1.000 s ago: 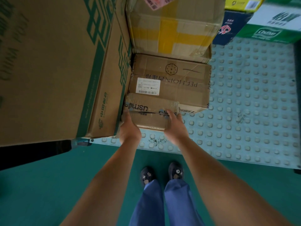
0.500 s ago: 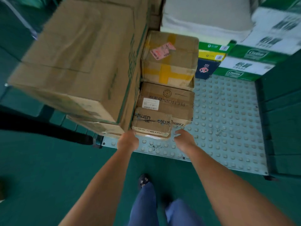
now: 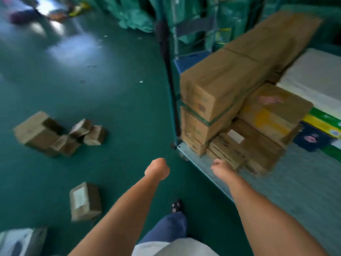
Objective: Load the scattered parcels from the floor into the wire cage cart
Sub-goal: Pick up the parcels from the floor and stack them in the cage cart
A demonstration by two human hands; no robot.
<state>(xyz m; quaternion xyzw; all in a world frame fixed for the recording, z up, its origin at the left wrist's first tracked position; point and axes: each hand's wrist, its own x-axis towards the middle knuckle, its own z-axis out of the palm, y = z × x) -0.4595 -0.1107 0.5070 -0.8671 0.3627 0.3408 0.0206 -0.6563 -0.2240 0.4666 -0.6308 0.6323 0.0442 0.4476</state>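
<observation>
The cart's pale studded deck (image 3: 287,183) lies at the right, stacked with cardboard boxes. A small brown parcel (image 3: 226,157) sits at the deck's front edge against a labelled box (image 3: 252,145). My right hand (image 3: 220,167) hovers just in front of that parcel, holding nothing. Empty too, with fingers loosely curled, my left hand (image 3: 157,169) hangs over the green floor left of the cart's corner. Several brown parcels (image 3: 60,134) lie in a cluster on the floor at the left. One parcel with a white label (image 3: 84,201) lies nearer my feet.
A dark upright cart post (image 3: 169,89) rises at the deck's near-left corner beside two tall stacked cartons (image 3: 212,100). A white box (image 3: 20,241) sits at the bottom left. Green sacks line the back. The picture is motion-blurred.
Both hands have let go of the small parcel, which stays on the cart deck. My view has swung left, bringing the floor parcels into sight, and my left hand has drawn away from the cart.
</observation>
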